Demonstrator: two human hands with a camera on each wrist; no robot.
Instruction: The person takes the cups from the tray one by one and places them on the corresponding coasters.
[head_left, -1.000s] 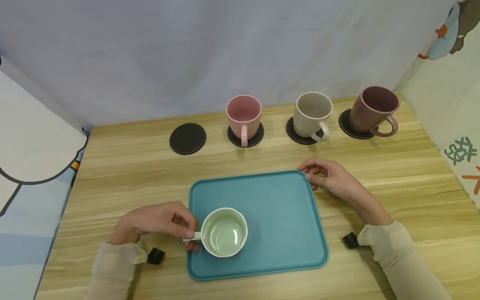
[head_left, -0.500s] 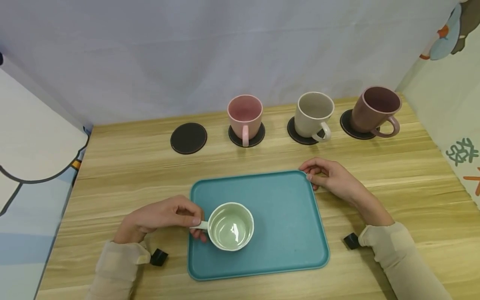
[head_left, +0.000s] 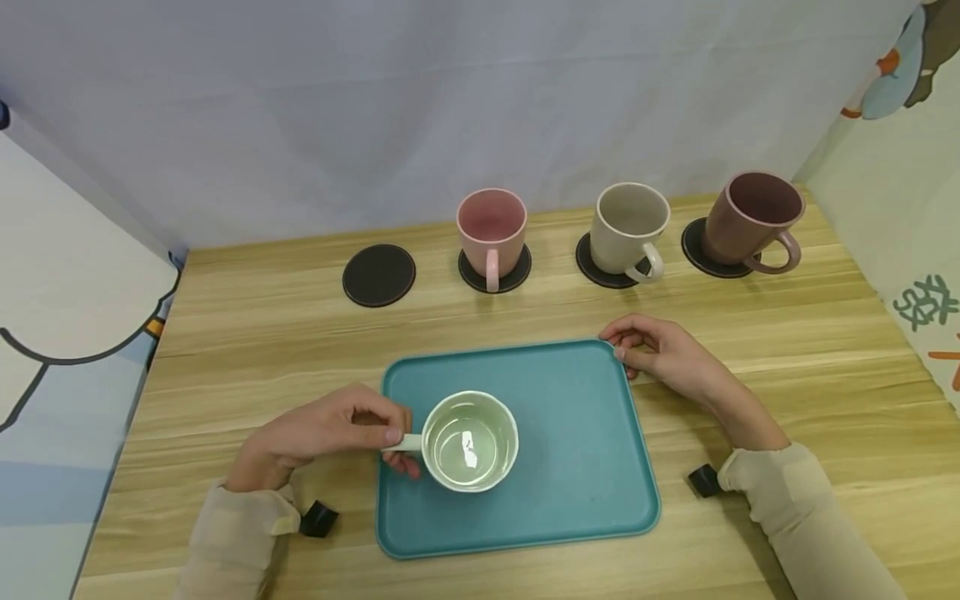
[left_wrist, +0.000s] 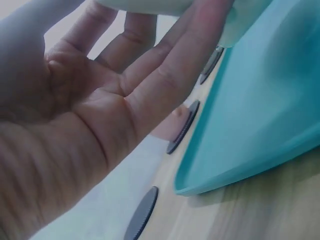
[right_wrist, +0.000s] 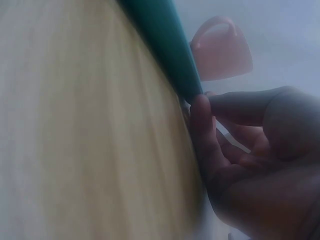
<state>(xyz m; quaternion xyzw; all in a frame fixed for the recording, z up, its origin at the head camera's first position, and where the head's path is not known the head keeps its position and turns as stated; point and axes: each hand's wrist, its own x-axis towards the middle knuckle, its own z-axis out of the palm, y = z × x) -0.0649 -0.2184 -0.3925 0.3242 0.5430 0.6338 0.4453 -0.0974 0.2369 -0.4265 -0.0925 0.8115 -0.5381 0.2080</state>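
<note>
My left hand (head_left: 333, 433) pinches the short handle of a pale green handled bowl (head_left: 470, 442) between thumb and fingers. The bowl is upright above the left half of a teal tray (head_left: 570, 450), its glossy inside facing up. In the left wrist view, part of the handle (left_wrist: 150, 5) crosses the top, and the tray (left_wrist: 250, 110) lies below the fingers. At the tray's far right corner, my right hand (head_left: 660, 354) pinches the rim with thumb and forefinger. The right wrist view shows those fingertips on the tray's corner (right_wrist: 170, 55).
Along the back of the wooden table (head_left: 262, 333) stand a pink mug (head_left: 491, 229), a cream mug (head_left: 626, 229) and a maroon mug (head_left: 750, 221), each on a black coaster. A bare black coaster (head_left: 378, 275) lies to their left. A pale cloth (head_left: 300, 125) hangs behind.
My left hand has moved the green handled bowl right and away from me over the tray; it looks larger, so higher. The right hand stays at the tray's corner.
</note>
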